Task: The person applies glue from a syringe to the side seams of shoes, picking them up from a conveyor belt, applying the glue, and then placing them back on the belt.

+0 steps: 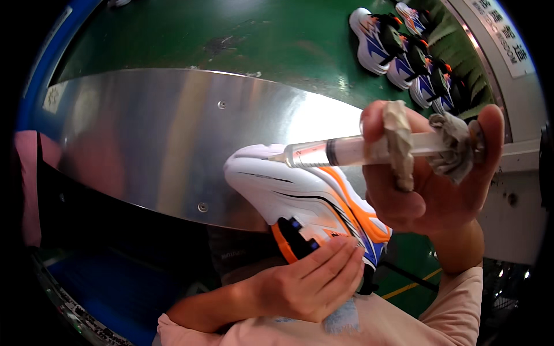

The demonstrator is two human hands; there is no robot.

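Observation:
My right hand (424, 199) is closed round a clear syringe (311, 154). My thumb presses at the plunger's end. A beige wrap (398, 144) goes round the syringe's finger end, and a grey wad (453, 144) is bunched on the plunger behind it. The tip points left, over the side of a white sports shoe (300, 187) near its toe; whether it touches I cannot tell. Orange, black and blue trim marks the shoe, which lies tilted, toe to the upper left. My left hand (317, 279) grips its upper near the collar, with the fingertips together.
A shiny metal plate (138, 127) with screws lies under the shoe's toe. Beyond it stretches a green surface (173, 37). Several finished-looking shoes (372, 43) stand in a group at the far right, beside a pale metal frame (511, 109). A blue edge (37, 75) borders the left.

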